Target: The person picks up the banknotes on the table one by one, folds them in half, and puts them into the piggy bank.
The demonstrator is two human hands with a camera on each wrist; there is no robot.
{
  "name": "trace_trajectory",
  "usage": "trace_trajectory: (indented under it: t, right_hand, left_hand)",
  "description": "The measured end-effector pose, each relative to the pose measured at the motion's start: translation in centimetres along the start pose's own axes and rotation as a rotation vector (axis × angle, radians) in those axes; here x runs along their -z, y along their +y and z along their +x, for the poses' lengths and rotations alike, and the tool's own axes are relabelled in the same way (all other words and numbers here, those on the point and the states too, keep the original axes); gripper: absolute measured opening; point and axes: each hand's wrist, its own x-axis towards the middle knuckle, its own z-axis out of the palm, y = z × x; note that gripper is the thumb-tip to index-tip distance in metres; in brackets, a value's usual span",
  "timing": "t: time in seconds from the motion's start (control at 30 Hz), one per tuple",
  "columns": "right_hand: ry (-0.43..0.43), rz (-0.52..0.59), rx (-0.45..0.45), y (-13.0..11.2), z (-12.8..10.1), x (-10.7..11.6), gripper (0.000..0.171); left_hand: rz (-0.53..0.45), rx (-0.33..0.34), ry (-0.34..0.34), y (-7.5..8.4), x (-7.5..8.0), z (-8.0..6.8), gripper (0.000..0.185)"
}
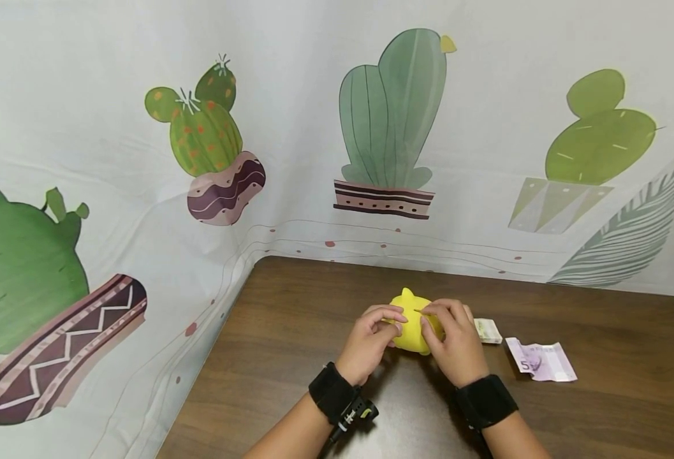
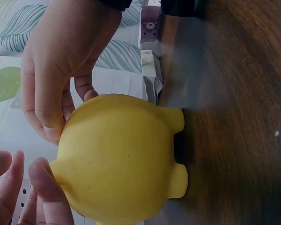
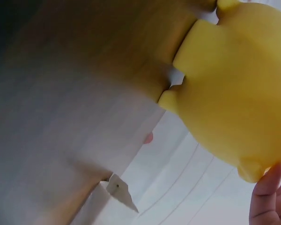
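Observation:
A yellow piggy bank (image 1: 411, 335) stands on its feet on the brown table, a narrow dark slot in its top. My left hand (image 1: 365, 335) is at its left side, fingers loosely bent and apart. In the left wrist view, left fingertips (image 2: 44, 176) lie against a raised bump on the bank. From the right, my right hand (image 1: 454, 338) bends over the bank, thumb and fingers on its upper side near the slot. Right fingertips (image 3: 271, 180) show low in the right wrist view, touching the yellow surface by a small bump.
Just right of the right hand lies a small pile of pale folded banknotes (image 1: 488, 331). A creased purple banknote (image 1: 543, 363) marked with a 5 lies farther right. Behind the table (image 1: 291, 306) hangs a white cloth (image 1: 296, 127) printed with cacti.

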Motion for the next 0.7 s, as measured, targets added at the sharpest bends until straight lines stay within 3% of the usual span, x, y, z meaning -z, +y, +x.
trace_trajectory:
  t: [0.7]
  right_hand:
    - [-0.007,-0.027,0.038,0.46,0.13,0.26,0.016]
  left_hand:
    - [0.014,-0.016,-0.006,0.31,0.04,-0.11,0.021]
